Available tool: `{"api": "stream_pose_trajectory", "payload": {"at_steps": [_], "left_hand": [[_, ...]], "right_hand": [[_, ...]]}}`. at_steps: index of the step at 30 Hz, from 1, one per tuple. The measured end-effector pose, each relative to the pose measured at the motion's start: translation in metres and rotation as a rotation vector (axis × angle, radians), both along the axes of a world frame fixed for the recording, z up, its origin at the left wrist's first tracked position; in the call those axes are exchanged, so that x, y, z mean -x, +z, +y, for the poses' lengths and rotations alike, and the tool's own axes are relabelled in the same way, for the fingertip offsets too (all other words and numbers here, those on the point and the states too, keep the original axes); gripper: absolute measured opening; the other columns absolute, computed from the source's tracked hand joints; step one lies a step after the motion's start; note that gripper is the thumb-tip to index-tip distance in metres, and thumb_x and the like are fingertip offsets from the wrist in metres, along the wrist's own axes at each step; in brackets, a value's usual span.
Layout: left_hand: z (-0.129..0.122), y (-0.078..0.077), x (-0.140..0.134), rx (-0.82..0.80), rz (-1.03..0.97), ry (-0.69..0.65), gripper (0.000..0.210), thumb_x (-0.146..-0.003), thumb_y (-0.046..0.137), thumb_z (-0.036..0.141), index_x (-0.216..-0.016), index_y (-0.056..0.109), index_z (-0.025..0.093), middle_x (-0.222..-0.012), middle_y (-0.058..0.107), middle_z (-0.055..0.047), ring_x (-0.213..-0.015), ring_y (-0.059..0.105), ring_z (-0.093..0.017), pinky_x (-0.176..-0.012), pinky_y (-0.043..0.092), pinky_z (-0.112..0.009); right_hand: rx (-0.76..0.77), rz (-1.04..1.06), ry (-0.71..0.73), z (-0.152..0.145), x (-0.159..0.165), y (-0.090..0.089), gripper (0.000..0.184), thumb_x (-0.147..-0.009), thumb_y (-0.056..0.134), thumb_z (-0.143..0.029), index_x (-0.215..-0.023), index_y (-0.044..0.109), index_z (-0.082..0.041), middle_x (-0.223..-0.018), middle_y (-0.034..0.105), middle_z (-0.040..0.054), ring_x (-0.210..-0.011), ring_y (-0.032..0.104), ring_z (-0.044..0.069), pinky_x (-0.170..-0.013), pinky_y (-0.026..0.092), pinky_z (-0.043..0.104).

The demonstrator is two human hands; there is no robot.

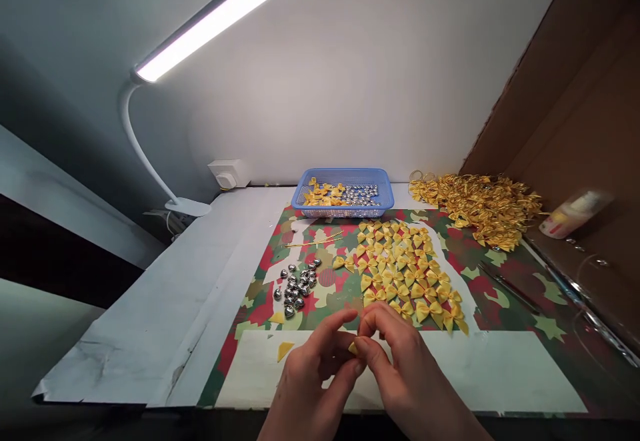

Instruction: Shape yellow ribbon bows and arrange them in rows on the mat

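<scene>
My left hand [325, 364] and my right hand [395, 351] meet above the front edge of the table, their fingertips pinched together. Between them shows a bit of yellow ribbon [353, 348]; the fingers cover most of it, so its full shape is hidden. Just beyond my right hand lie many yellow ribbon bows [400, 261] in rough rows. Silver jingle bells [299, 286] sit in a loose cluster beyond my left hand. A yellow ribbon scrap [285, 350] rests on the pale strip [255, 368] to the left of my left hand.
At the back stands a blue basket [343, 212] holding bows and bells. A heap of gold bows [480, 204] fills the back right, near a bottle [570, 218] and tweezers [507, 286]. Gold cords [313, 242] lie behind the bells. A lamp [187, 206] stands at left.
</scene>
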State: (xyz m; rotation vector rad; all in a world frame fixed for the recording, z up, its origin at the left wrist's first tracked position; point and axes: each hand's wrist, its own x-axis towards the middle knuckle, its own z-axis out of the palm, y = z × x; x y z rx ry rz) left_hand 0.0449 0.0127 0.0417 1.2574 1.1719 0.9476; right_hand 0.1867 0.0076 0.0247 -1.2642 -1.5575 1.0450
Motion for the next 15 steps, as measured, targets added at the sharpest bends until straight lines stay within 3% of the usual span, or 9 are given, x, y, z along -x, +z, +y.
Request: {"api": "stream_pose_trajectory", "payload": {"at_steps": [5, 10, 15], "left_hand": [[0.005, -0.002, 0.008, 0.105, -0.064, -0.054, 0.035, -0.079, 0.075, 0.023, -0.112, 0.068, 0.026, -0.085, 0.077, -0.002, -0.081, 0.071, -0.021, -0.074, 0.056, -0.026], [0.011, -0.005, 0.014, 0.255, -0.223, -0.022, 0.042, -0.071, 0.084, 0.023, -0.110, 0.068, 0.024, -0.074, 0.073, 0.001, -0.071, 0.067, -0.016, -0.066, 0.052, -0.023], [0.013, -0.008, 0.012, 0.265, -0.264, -0.037, 0.041, -0.070, 0.085, 0.022, -0.107, 0.069, 0.023, -0.072, 0.072, 0.002, -0.067, 0.064, -0.013, -0.064, 0.049, -0.020]], "right_hand": [[0.007, 0.053, 0.002, 0.005, -0.001, 0.004, 0.018, -0.095, 0.044, -0.024, -0.077, 0.048, -0.021, -0.084, 0.054, 0.0007, -0.080, 0.053, 0.017, -0.070, 0.039, 0.029], [0.222, 0.260, 0.019, 0.005, -0.019, -0.001, 0.025, -0.094, 0.050, -0.045, -0.097, 0.059, -0.022, -0.089, 0.059, 0.0005, -0.079, 0.054, 0.016, -0.069, 0.041, 0.027], [0.265, 0.168, 0.036, -0.001, -0.021, -0.005, 0.025, -0.091, 0.058, -0.042, -0.079, 0.060, -0.020, -0.077, 0.055, -0.0012, -0.071, 0.048, 0.015, -0.062, 0.036, 0.025]]}}
